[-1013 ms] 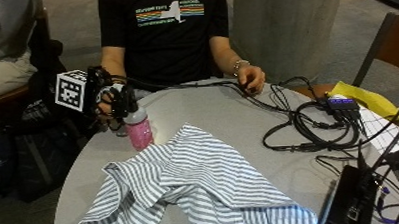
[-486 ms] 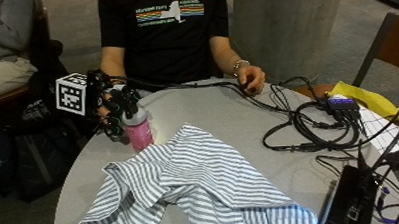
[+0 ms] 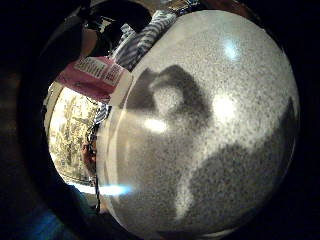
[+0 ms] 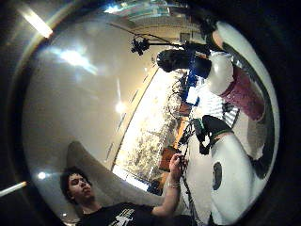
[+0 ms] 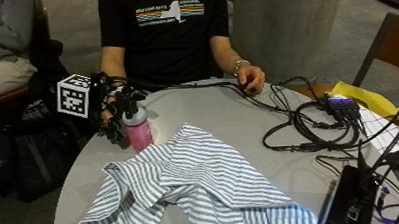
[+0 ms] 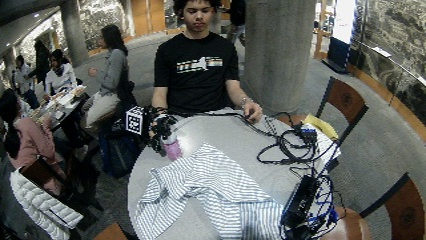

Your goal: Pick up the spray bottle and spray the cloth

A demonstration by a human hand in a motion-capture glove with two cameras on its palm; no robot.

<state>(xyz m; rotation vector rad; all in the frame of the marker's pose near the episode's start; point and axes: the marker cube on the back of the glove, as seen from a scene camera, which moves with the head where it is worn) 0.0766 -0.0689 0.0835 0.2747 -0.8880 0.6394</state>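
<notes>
A pink spray bottle with a white neck stands upright at the table's left edge, just beside the cloth. My gloved right hand grips its top, fingers curled round the spray head. Whether its base touches the table I cannot tell. The thumb side palm view shows the bottle close by, and the little finger side palm view its labelled pink body over the grey tabletop. The blue-and-white striped cloth lies crumpled across the table's near half; it shows again in the wide view, cloth beside bottle.
The person's bare left hand rests on black cables at the far side of the round grey table. A black device and yellow paper lie at the right. A dark bag sits on the floor to the left.
The gloved hand has settled slightly lower around the bottle's top. The bottle stays in about the same spot beside the cloth.
</notes>
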